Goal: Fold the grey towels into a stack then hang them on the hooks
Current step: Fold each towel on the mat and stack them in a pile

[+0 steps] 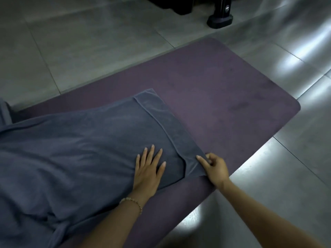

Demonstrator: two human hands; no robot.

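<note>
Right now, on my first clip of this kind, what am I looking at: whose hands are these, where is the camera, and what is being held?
There is no machine here. The single picture comes from a camera worn on a person's head, looking forward and down. The hands are that person's own. A grey towel lies spread on a purple padded surface above a tiled floor. The left hand, with a bracelet on its wrist, rests flat on the towel with straight fingers. The right hand pinches the towel's near corner.
</note>
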